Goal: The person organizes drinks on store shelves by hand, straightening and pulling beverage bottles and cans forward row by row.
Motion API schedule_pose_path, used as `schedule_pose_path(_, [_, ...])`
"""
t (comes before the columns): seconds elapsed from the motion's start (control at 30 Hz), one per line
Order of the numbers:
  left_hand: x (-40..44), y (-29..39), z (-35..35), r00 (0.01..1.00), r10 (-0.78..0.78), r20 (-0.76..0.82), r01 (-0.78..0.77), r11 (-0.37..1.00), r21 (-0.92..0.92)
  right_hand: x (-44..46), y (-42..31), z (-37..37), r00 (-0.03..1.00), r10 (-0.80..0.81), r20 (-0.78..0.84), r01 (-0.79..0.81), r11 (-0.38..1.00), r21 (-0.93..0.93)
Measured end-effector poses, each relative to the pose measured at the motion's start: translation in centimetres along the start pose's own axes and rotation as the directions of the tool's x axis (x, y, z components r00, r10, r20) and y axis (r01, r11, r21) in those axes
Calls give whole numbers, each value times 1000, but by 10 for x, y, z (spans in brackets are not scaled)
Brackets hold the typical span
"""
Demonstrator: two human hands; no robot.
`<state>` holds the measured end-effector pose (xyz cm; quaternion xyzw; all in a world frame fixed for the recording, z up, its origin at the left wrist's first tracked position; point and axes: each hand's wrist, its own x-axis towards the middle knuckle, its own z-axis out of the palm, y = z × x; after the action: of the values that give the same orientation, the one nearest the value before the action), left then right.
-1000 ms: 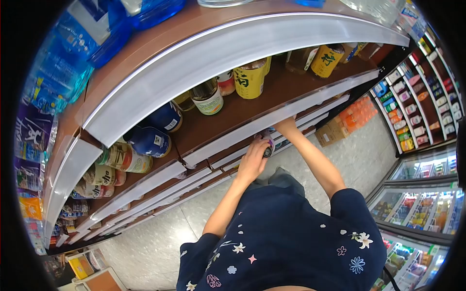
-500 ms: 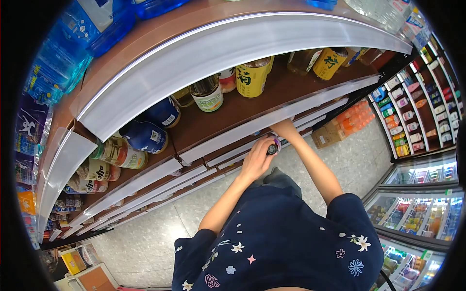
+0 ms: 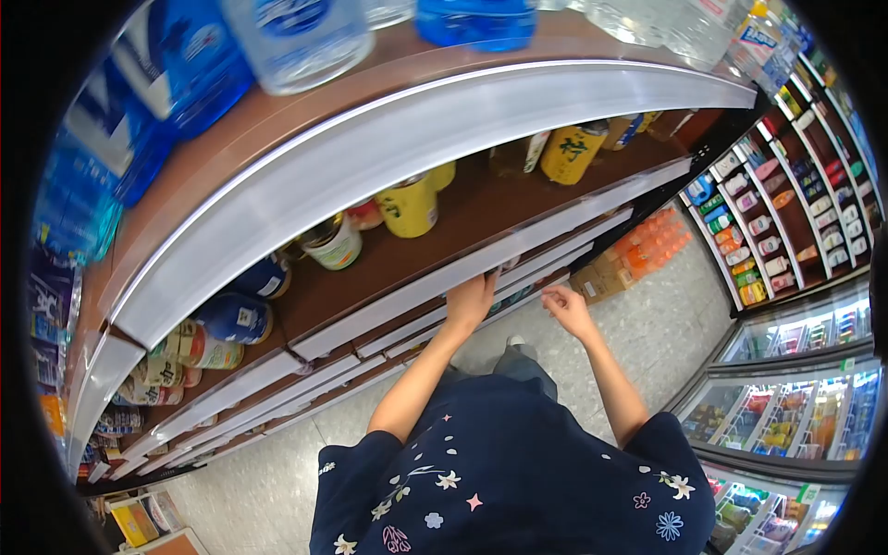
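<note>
Bright indoor light spreads across the pale floor (image 3: 638, 342) around me, while glass-door coolers (image 3: 777, 416) at right glow from within. A soft sheen runs along the curved shelf edge (image 3: 370, 176); beneath it, yellow containers (image 3: 412, 211) sit in shade, their lettering slightly blurred. Light shows through blue bottles (image 3: 476, 23) above. The left hand (image 3: 470, 301) and right hand (image 3: 566, 310) are clearly lit, finger outlines soft; the navy shirt (image 3: 509, 453) sinks its folds into darkness. Wide-angle distortion bows the shelving, and black rounds off the corners.
</note>
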<state>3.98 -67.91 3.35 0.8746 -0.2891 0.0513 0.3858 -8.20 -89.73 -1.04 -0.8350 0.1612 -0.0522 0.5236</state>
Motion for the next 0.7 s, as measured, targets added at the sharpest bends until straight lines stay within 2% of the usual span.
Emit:
schedule_pose_path(0.03, [6, 6, 3, 1000, -30, 5, 30, 999, 17, 2, 1, -5, 1000, 6, 10, -6, 1000, 0])
schedule_pose_path(0.07, [11, 8, 12, 996, -35, -83, 38, 999, 26, 5, 1, -11, 1000, 7, 14, -7, 1000, 8])
schedule_pose_path(0.17, [22, 8, 34, 989, -35, -145, 58, 987, 151, 20, 3, -30, 999, -28, 40, 27, 999, 17])
schedule_pose_path(0.27, [30, 12, 49, 973, -58, -222, 117, 958, 261, 44, 14, -49, 993, -119, 2, 119, 992, -31])
schedule_pose_path(0.4, [40, 5, 59, 955, -111, -273, 149, 982, 119, 70, -11, -74, 959, -214, -187, 209, 977, -49])
schedule_pose_path(0.5, [40, 15, 61, 937, -18, -349, 134, 941, 311, 96, -14, -80, 902, -318, -291, 302, 948, -100])
schedule_pose_path(0.53, [41, 20, 59, 945, -7, -326, 122, 934, 335, 103, -16, -83, 952, -214, -221, 208, 977, -48])
schedule_pose_path(0.6, [43, 35, 55, 959, 4, -284, 107, 921, 376, 115, -19, -83, 944, -288, -162, 265, 953, -149])
schedule_pose_path(0.63, [45, 46, 52, 966, 27, -258, 63, 941, 333, 121, -20, -83, 937, -326, -126, 297, 933, -202])
schedule_pose_path(0.67, [49, 59, 50, 970, 51, -236, 20, 958, 287, 129, -20, -81, 980, -192, -47, 176, 957, -228])
schedule_pose_path(0.7, [52, 68, 51, 973, 76, -218, -22, 971, 239, 136, -13, -77, 944, -325, -55, 300, 917, -262])
